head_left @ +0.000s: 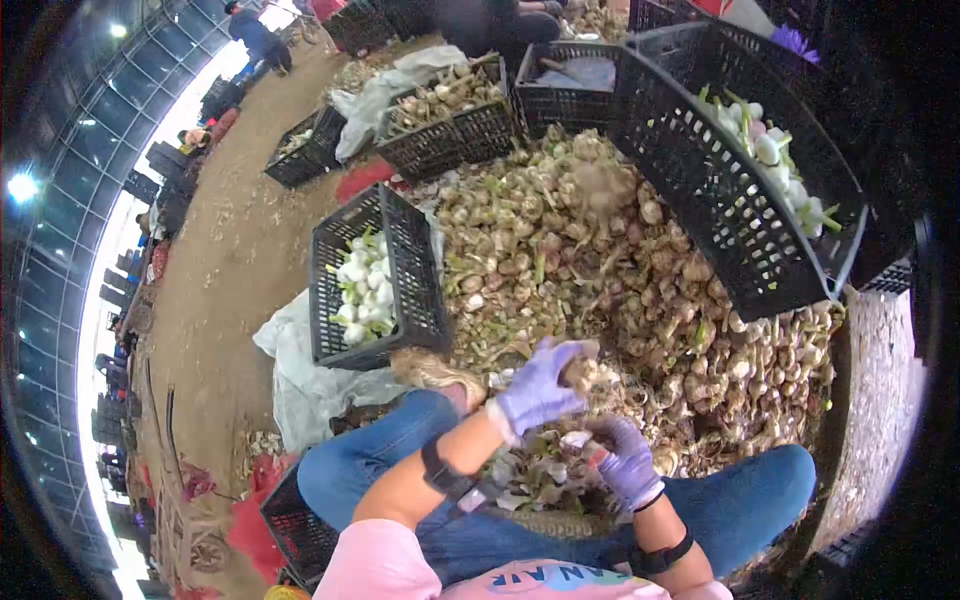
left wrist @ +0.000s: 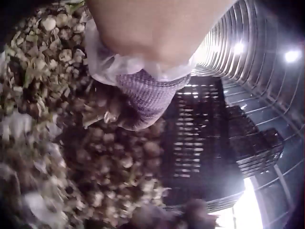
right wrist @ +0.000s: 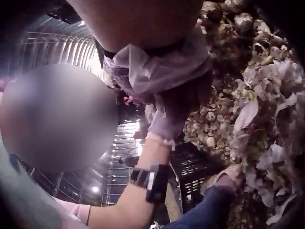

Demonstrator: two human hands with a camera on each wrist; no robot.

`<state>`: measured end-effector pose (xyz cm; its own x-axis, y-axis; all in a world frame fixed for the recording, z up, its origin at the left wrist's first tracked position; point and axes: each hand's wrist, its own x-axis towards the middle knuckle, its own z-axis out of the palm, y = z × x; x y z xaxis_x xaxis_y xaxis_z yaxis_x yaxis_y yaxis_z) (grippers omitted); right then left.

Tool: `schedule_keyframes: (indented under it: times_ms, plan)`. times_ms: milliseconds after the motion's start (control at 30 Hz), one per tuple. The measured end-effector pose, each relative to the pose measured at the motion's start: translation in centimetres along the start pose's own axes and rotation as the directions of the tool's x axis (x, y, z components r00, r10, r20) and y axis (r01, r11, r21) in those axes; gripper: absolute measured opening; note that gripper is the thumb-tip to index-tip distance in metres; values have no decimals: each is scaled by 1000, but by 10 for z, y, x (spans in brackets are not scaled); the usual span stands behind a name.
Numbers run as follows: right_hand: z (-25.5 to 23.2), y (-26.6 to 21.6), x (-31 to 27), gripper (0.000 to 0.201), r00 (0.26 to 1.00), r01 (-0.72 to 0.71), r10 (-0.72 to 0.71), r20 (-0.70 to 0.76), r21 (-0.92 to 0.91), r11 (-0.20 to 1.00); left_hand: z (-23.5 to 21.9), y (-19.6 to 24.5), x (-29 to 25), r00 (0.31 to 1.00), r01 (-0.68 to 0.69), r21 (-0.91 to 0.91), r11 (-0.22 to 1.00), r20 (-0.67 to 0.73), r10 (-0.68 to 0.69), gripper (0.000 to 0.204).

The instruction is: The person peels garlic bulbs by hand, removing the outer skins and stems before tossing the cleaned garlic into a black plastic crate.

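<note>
My left hand (head_left: 540, 392), in a purple glove, grips a brownish garlic bulb (head_left: 580, 374) over the heap in front of my lap. Lower and to the right is my gloved right hand (head_left: 628, 468), its fingers curled about a small reddish and pale thing (head_left: 597, 455); I cannot tell its kind. Loose garlic (head_left: 560, 250) with roots and stems lies heaped beyond both hands. In the left wrist view, the purple glove (left wrist: 147, 98) hides what its fingers hold. A loose cuff covers part of the right glove (right wrist: 125, 78) in the right wrist view.
A black crate (head_left: 420, 255) with white peeled garlic (head_left: 365, 290) stands at left. Another large crate (head_left: 690, 170), tilted, holds more at right. Peeled skins (head_left: 545, 475) lie between my legs. Further crates (head_left: 450, 135) stand behind, and a person (head_left: 258, 40) is far back.
</note>
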<state>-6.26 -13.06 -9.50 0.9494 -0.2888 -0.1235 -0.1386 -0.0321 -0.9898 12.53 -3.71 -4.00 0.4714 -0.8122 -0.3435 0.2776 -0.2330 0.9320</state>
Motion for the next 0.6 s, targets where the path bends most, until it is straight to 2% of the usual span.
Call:
schedule_keyframes:
  times_ms: [33,67,100,133,167,200,267,300,333,400,433,467,500,600]
  plan:
    - [3,-15,2,42,991,98,-98,-89,-7,995,6,8,-21,982,-187,130,974,-9,190,68]
    - [5,-27,-4,46,968,167,-168,-185,-23,986,18,11,-43,935,-348,237,907,14,355,69]
    - [7,-37,-12,48,952,218,-209,-225,17,976,31,22,-66,983,-185,-44,982,-12,184,71]
    - [7,-43,-20,52,932,262,-240,-271,50,964,40,30,-83,944,-287,284,915,-78,320,69]
    - [10,-43,-30,55,917,284,-237,-322,108,953,48,33,-92,931,-331,249,910,-72,358,64]
    - [13,-43,-38,58,899,318,-240,-367,168,933,52,25,-101,937,-331,74,941,-91,336,66]
    - [9,-62,-46,62,954,236,-158,-257,310,921,65,27,-119,927,-349,34,937,-134,350,68]
    - [11,-82,-55,60,976,111,3,-216,511,852,71,25,-126,932,-343,21,939,-117,343,68]
    - [12,-85,-56,60,973,122,-2,-232,503,856,75,24,-131,934,-329,-9,944,-154,324,73]
    - [17,-90,-57,52,961,259,-144,-235,588,766,80,21,-138,932,-320,-38,947,-190,308,79]
    - [18,-100,-55,43,959,239,-115,-259,520,820,79,15,-139,901,-384,71,921,-187,390,78]
    - [18,-101,-57,43,958,244,-121,-260,516,821,78,10,-140,865,-440,180,880,-179,469,78]
    - [19,-102,-59,40,963,221,-92,-254,545,809,77,8,-142,861,-438,259,861,-157,484,77]
    - [16,-106,-63,33,976,154,-26,-214,610,777,85,10,-151,883,-408,158,899,-184,432,75]
